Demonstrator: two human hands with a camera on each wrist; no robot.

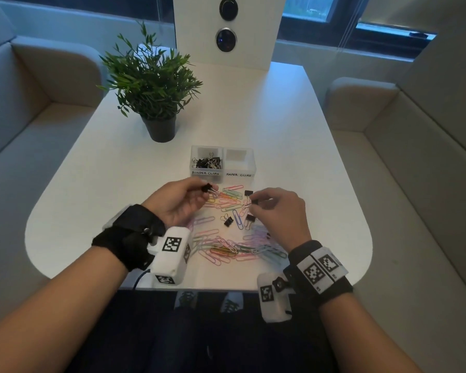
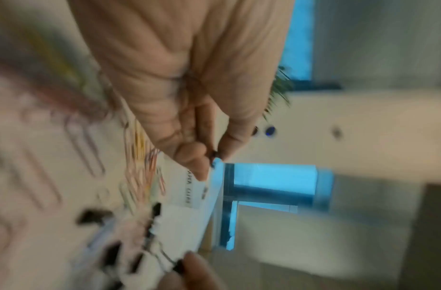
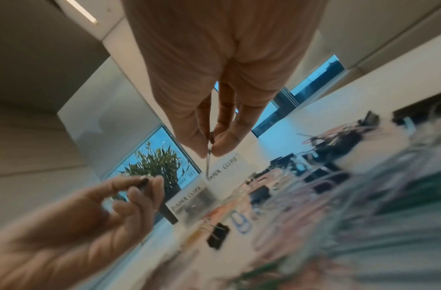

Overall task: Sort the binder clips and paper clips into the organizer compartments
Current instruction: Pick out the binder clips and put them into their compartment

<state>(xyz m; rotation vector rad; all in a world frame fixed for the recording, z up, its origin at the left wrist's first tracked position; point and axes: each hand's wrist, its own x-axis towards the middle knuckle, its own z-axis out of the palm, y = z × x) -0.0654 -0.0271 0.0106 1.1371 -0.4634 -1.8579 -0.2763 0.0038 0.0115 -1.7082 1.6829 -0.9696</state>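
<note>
A clear two-compartment organizer (image 1: pixel 223 176) stands mid-table. Its left box, labelled BINDER CLIPS, holds several black binder clips (image 1: pixel 208 162); the right box (image 1: pixel 239 160), labelled PAPER CLIPS, looks empty. My left hand (image 1: pixel 203 193) pinches a small black binder clip (image 1: pixel 207 187) just in front of the organizer. To its right, my right hand (image 1: pixel 253 204) pinches another black binder clip (image 1: pixel 255 201); in the right wrist view its wire handle (image 3: pixel 208 163) hangs below the fingertips (image 3: pixel 220 149). Three loose binder clips (image 1: pixel 228 221) lie among coloured paper clips (image 1: pixel 223 249) on the white table.
A potted plant (image 1: pixel 156 84) stands behind and left of the organizer. A white pillar (image 1: pixel 226 30) with two round fittings rises at the table's far end. Beige benches flank the table. The table's rounded front edge (image 1: pixel 199 288) lies just below my wrists.
</note>
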